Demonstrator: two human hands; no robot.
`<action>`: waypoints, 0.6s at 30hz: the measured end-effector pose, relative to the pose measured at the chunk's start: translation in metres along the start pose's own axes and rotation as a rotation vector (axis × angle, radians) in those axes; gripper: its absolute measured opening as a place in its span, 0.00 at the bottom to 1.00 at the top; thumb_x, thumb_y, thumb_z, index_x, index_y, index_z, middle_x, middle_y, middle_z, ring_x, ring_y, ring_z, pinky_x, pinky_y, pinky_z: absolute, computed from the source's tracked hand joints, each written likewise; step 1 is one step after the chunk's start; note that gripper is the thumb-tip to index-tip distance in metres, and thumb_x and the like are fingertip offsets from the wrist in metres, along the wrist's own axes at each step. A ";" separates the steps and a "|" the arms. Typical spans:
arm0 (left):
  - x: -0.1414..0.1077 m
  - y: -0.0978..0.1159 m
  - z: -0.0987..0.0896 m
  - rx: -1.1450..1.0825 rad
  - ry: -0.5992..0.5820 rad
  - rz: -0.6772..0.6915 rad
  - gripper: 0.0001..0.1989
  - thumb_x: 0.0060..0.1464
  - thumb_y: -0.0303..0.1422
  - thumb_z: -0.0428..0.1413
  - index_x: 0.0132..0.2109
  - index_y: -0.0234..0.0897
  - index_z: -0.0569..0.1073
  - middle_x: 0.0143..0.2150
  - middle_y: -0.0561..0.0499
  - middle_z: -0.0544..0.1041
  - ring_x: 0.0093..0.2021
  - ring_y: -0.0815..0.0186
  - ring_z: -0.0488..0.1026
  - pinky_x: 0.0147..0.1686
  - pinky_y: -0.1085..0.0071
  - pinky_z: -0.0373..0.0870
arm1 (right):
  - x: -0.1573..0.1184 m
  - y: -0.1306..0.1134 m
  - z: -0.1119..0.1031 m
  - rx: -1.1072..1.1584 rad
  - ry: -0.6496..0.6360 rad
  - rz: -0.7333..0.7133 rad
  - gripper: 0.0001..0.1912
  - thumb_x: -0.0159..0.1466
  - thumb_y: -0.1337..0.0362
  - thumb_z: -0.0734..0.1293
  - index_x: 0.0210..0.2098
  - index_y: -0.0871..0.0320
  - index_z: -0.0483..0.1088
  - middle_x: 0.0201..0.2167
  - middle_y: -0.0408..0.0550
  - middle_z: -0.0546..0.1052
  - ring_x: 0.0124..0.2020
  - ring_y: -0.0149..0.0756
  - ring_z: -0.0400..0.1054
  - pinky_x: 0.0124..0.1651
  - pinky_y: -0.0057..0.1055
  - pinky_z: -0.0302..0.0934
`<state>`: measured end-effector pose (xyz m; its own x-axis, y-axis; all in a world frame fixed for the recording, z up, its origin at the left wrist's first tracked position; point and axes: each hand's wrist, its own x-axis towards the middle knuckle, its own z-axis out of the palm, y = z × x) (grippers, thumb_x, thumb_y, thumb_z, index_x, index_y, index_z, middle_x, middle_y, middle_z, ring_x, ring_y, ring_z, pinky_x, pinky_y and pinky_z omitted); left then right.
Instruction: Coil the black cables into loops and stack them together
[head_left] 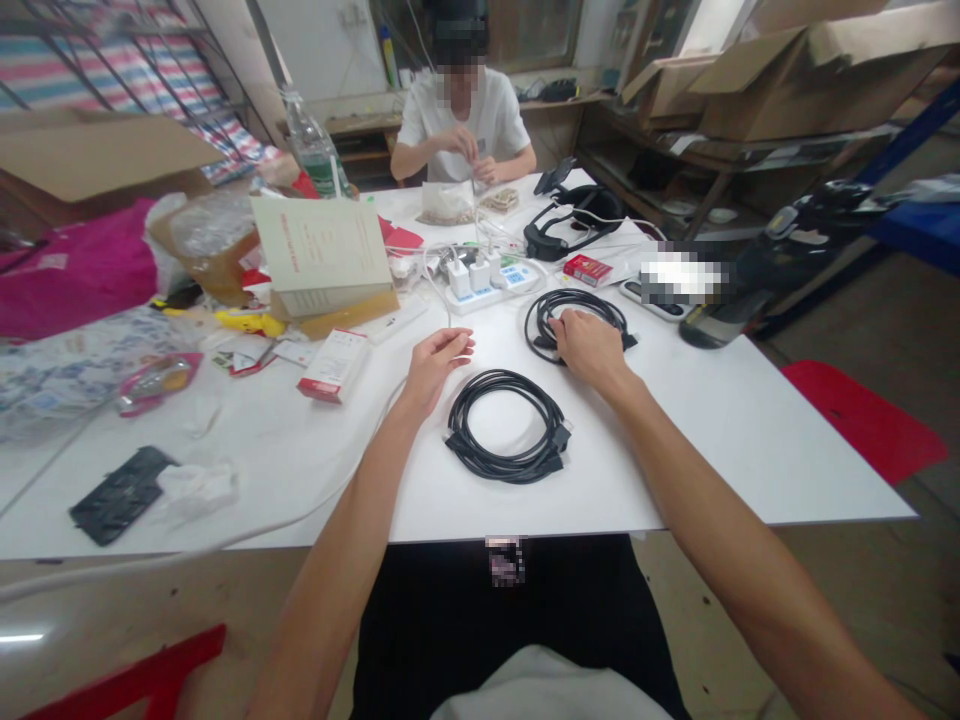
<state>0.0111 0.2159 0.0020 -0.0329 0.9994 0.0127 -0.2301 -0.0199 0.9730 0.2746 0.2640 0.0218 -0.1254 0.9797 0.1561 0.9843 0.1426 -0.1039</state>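
Two coils of black cable lie on the white table (757,440). The nearer coil (465,455) forms a round loop, with its plugs at the left and right ends. My left hand (439,365) hovers just beyond its upper left side, palm inward, fingers loosely apart and holding nothing. On the farther coil (566,298) rests my right hand (589,345), fingers curled down around the near part of the loop. The hand covers some strands, and a plug shows at its right.
Beyond the coils is a white power strip (480,297) with chargers. A headset (547,240), black bottle (720,310) and scale (652,300) are farther right. At left are a small box (335,365) and a black tray (124,495). A person (465,130) works opposite.
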 end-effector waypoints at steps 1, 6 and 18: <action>0.000 -0.001 0.000 0.002 0.001 -0.002 0.20 0.51 0.44 0.72 0.46 0.37 0.83 0.43 0.48 0.82 0.43 0.66 0.77 0.47 0.69 0.72 | 0.000 0.001 -0.001 0.006 -0.001 0.022 0.28 0.80 0.53 0.49 0.55 0.64 0.73 0.51 0.66 0.80 0.52 0.55 0.76 0.50 0.41 0.63; 0.001 -0.001 0.000 0.019 -0.010 0.001 0.21 0.51 0.45 0.72 0.46 0.37 0.82 0.42 0.48 0.81 0.41 0.67 0.76 0.46 0.68 0.72 | 0.002 0.007 -0.002 0.048 0.026 0.090 0.32 0.79 0.48 0.47 0.57 0.63 0.72 0.45 0.67 0.81 0.46 0.54 0.77 0.48 0.41 0.63; 0.007 -0.001 -0.006 -0.021 -0.108 -0.039 0.24 0.51 0.46 0.74 0.48 0.35 0.83 0.42 0.48 0.81 0.41 0.68 0.76 0.47 0.69 0.73 | 0.016 0.003 -0.188 0.208 0.614 0.011 0.51 0.70 0.28 0.43 0.60 0.60 0.75 0.56 0.65 0.77 0.64 0.63 0.70 0.58 0.59 0.60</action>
<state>0.0048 0.2230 -0.0004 0.0814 0.9967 0.0012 -0.2493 0.0192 0.9682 0.2989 0.2535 0.2087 0.0387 0.7317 0.6806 0.9329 0.2176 -0.2871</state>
